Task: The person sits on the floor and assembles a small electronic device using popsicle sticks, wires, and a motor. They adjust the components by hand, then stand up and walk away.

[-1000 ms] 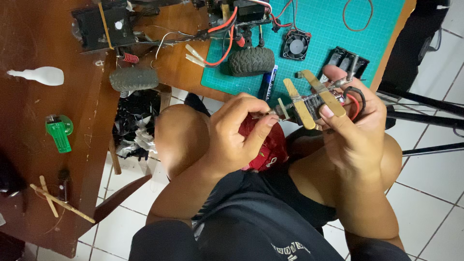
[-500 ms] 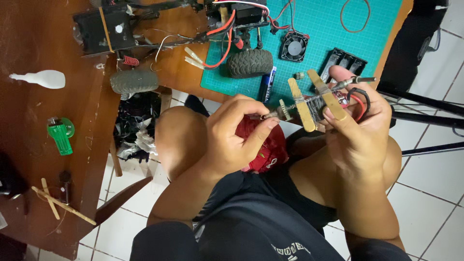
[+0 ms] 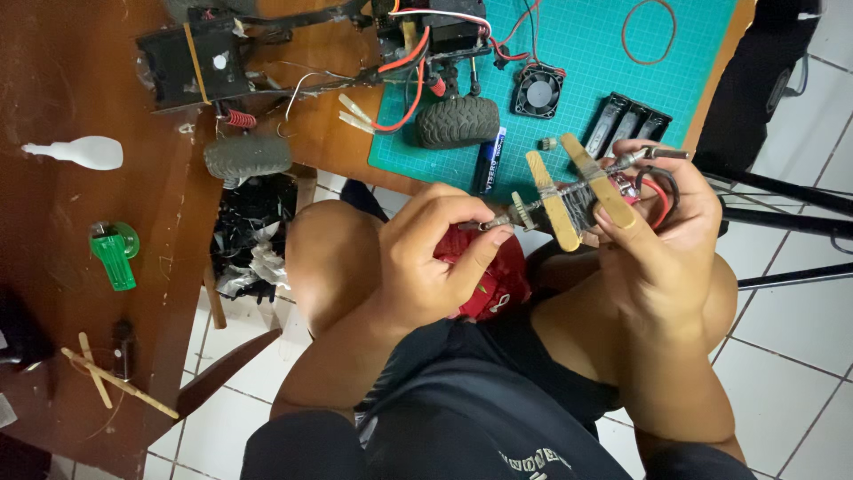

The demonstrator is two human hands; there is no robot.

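I saw one small motor assembly (image 3: pixel 573 200), braced by two flat wooden sticks, held over the lap just past the table edge. Right hand (image 3: pixel 662 236) was wrapped around its body; left hand (image 3: pixel 435 258) pinched the shaft end over a red object (image 3: pixel 493 280). The green mat (image 3: pixel 577 53) carried one fan (image 3: pixel 538 90), one wheel (image 3: pixel 458 121) and one battery holder (image 3: pixel 626 124). Open tiled floor lay to the right.

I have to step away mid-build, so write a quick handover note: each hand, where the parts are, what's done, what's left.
Left hand: pinches the geared shaft end, a red object beneath it.
Right hand: grips the stick-and-shaft assembly, two wooden sticks taped across it, over the lap.
On the green mat: tyre, fan, battery holder.
Done: sticks taped on.
Left: assembly apparently not yet mounted on anything.
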